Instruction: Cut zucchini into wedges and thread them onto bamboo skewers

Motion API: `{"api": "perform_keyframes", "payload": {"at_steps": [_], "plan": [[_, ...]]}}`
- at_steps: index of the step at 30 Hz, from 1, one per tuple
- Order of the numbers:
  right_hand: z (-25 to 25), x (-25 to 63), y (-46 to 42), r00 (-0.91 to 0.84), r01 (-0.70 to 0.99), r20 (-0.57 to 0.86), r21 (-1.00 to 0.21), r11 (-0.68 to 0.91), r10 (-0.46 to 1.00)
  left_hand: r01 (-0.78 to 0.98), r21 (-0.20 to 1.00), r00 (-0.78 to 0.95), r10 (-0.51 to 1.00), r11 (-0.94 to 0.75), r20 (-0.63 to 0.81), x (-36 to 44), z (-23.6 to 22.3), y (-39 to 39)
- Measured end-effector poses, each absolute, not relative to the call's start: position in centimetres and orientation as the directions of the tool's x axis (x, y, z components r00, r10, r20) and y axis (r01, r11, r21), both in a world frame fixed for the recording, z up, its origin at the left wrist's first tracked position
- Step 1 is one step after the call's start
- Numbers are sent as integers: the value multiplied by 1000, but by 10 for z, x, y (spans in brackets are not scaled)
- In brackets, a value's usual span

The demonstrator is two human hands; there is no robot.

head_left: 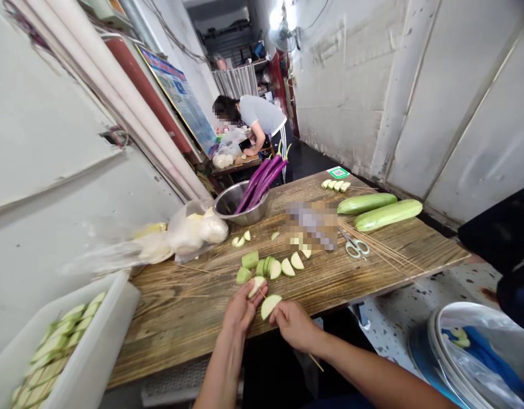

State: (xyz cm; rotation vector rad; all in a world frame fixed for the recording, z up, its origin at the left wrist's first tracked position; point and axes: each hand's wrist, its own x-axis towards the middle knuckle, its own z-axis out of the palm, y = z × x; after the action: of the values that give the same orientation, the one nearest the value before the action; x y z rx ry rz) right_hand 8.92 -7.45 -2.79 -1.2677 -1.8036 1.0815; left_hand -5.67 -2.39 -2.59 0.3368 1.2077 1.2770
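Near the table's front edge, my left hand (241, 308) pinches a pale half-round zucchini slice (256, 286) between thumb and fingers. My right hand (296, 325) is closed around a thin wooden skewer (316, 362), whose lower end sticks out below the fist. One zucchini slice (270, 307) is threaded on that skewer just beyond my right fingers. The skewer's upper end reaches to the slice in my left hand; whether it has pierced it I cannot tell. Just past my hands lie several cut zucchini slices (288, 267) and a chunk (250, 259).
A steel bowl (262, 213) holds purple eggplants (265, 184). To the right lie two whole zucchini (388, 215), scissors (356, 245) and loose skewers (383, 250). A white bin (119, 318) of skewered slices stands left, a lined bucket (436, 341) right. Another person (262, 111) bends over a farther table.
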Motion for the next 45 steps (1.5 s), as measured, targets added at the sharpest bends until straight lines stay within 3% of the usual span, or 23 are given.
{"api": "perform_keyframes", "payload": {"at_steps": [7, 12, 15, 17, 20, 24, 27, 35, 38, 41, 45], "plan": [[-26, 79, -62, -300, 437, 91, -872, 222, 950, -506, 780, -77, 881, 368, -466, -52, -25, -30], [-25, 78, -63, -291, 475, 144, -836, 274, 946, -518, 786, -119, 881, 338, -458, -43, -16, -41], [-22, 89, -65, -265, 453, 203, -837, 308, 943, -475, 839, -132, 922, 264, -365, -38, -7, -44], [-18, 104, -64, -215, 434, 240, -845, 312, 947, -316, 934, -235, 940, 165, -246, -34, -2, -42], [-12, 133, -61, -113, 442, 259, -851, 282, 959, 168, 983, -330, 944, 77, -18, -22, 2, -32], [-11, 168, -60, -37, 447, 251, -861, 240, 967, 642, 767, -289, 932, 19, 219, 12, -1, -20], [-17, 182, -61, -10, 426, 229, -880, 211, 973, 757, 653, -257, 920, 1, 296, 34, -8, -16], [-31, 193, -65, -10, 390, 209, -900, 196, 978, 840, 540, -194, 957, 49, 215, 41, -14, -14], [-33, 193, -63, -25, 376, 206, -905, 200, 978, 798, 600, -186, 968, 48, 170, 48, -16, -18], [-35, 194, -62, -35, 361, 202, -910, 201, 979, 596, 803, -140, 983, -10, 116, 56, -22, -26], [-33, 194, -66, -57, 345, 195, -917, 203, 979, 60, 998, -188, 982, 37, -25, 46, -22, -28]]}}
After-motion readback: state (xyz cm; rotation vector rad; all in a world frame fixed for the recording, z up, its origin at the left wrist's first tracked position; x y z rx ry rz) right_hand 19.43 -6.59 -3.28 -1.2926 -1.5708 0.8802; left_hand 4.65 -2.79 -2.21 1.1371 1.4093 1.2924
